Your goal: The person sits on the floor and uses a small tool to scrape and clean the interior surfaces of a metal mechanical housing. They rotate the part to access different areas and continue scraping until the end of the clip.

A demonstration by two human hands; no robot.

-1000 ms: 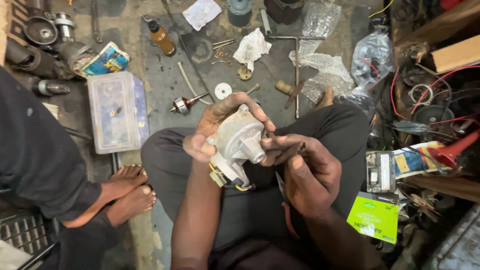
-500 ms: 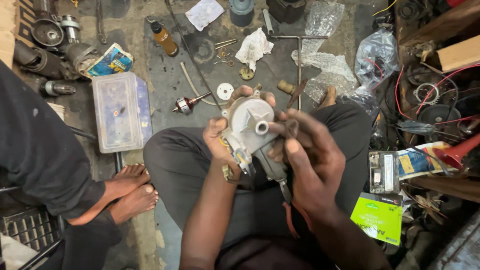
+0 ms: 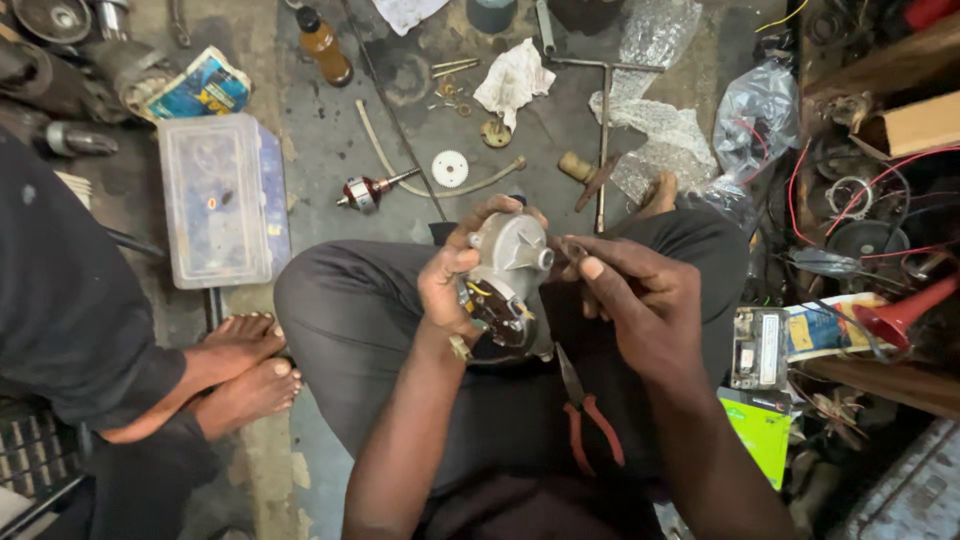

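Grey motor housing (image 3: 508,262) gripped steady by left hand (image 3: 452,285); right hand (image 3: 640,300) fingers pinch beside its shaft, pliers (image 3: 585,415) lying below on lap.

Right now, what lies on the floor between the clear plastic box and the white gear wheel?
In the head view, a small motor armature with a copper-red winding lies between the clear plastic box and the white gear wheel, its thin shaft pointing toward the gear.

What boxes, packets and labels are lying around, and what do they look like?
Clear plastic box: floor, left; rectangular, blue side.
Crumpled packet: top left; blue and yellow.
Green card: right of knee; bright, flat.
Long box: right; yellow and blue.
Cardboard box: upper right; plain brown.
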